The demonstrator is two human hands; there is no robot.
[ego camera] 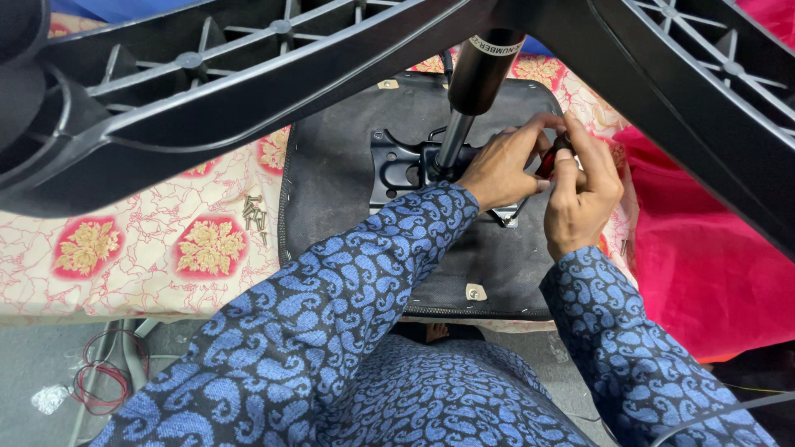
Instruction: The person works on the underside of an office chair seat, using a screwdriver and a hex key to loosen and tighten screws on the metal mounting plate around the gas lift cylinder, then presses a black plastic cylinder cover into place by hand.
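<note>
We are gripping one red-handled tool (548, 159) with left hand (501, 170) and right hand (581, 194), both pinching it; its axis hidden.

Red-handled tool (548, 159) mostly hidden between left hand (501, 170) and right hand (582, 189), tip unseen; metal bracket (396, 165) partly covered by hands and sleeve; chair base legs (248, 83) cut off by top and side edges; screws (254, 213) on floral cloth (166, 240) too small to count; red wire (99, 381) partly cut by sleeve.
</note>
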